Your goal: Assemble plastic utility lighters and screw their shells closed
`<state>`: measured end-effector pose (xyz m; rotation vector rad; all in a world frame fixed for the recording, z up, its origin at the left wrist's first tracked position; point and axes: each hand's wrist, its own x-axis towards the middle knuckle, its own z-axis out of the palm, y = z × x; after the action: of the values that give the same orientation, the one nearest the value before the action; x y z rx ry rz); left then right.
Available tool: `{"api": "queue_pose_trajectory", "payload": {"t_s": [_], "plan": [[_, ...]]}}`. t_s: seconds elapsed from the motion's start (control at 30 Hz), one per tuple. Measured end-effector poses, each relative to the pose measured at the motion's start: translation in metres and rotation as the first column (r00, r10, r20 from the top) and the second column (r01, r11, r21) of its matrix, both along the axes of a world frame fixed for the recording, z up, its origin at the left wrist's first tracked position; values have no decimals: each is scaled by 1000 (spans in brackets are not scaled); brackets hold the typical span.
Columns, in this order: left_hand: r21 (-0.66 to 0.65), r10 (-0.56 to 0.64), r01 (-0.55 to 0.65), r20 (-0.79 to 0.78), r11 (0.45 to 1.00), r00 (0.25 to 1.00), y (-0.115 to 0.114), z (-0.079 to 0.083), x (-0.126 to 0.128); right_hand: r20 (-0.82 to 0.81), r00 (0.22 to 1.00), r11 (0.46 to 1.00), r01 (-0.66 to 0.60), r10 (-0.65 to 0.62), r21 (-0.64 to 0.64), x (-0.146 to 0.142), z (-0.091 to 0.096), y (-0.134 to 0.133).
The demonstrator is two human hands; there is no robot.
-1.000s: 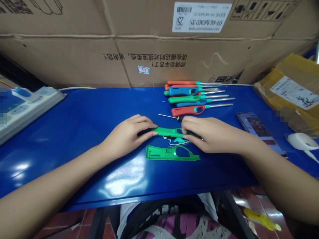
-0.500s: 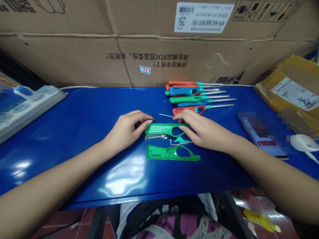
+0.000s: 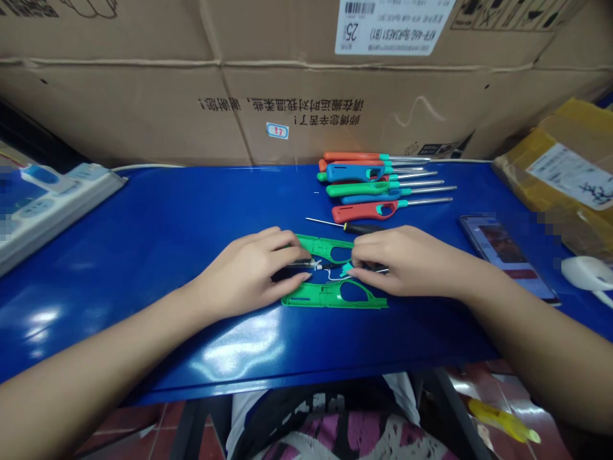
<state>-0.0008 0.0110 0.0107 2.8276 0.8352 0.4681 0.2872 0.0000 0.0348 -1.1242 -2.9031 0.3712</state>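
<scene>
Two green lighter shell halves lie on the blue table, the upper half (image 3: 320, 245) farther from me and the lower half (image 3: 316, 295) nearer. Between them is the lighter's inner assembly: a clear fuel tank (image 3: 302, 263), a white wire (image 3: 330, 275) and a turquoise trigger (image 3: 345, 270). My left hand (image 3: 256, 268) has its thumb and fingers closed around the tank, covering its left end. Thumb and fingertips of my right hand (image 3: 393, 259) pinch the trigger end. A screwdriver (image 3: 361, 228) with a black handle lies just beyond the upper half.
Several multi-purpose lighters (image 3: 364, 212) are piled at the back. A phone (image 3: 502, 252) and a white corded device (image 3: 585, 275) lie at the right, near a taped parcel (image 3: 565, 172). A power strip (image 3: 62, 198) lies at the left. A large cardboard box (image 3: 143, 115) stands behind.
My left hand has come from the upper shell half down onto the fuel tank. My right hand has drawn back from the upper half to the trigger, uncovering the screwdriver handle.
</scene>
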Motion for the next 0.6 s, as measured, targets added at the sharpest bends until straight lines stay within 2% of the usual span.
{"api": "queue_pose_trajectory", "payload": {"t_s": [0.17, 0.27, 0.37, 0.47, 0.6], "plan": [[-21, 25, -25, 12, 999, 1000, 1, -4, 0, 12, 996, 993, 90, -92, 76, 2, -2, -1], [-4, 23, -23, 50, 1000, 998, -1, -1, 0, 28, 995, 992, 90, -93, 93, 4, -2, -1], [36, -108, 106, 67, 994, 992, -2, 5, -1, 48, 995, 994, 85, -89, 71, 7, -2, 1], [54, -265, 266, -17, 963, 964, -3, 9, -2, 65, 994, 995, 80, -84, 65, 8, -1, 3], [54, -256, 262, -90, 964, 962, -2, 8, -2, -73, 997, 999, 22, -20, 27, 10, 4, 1]]}}
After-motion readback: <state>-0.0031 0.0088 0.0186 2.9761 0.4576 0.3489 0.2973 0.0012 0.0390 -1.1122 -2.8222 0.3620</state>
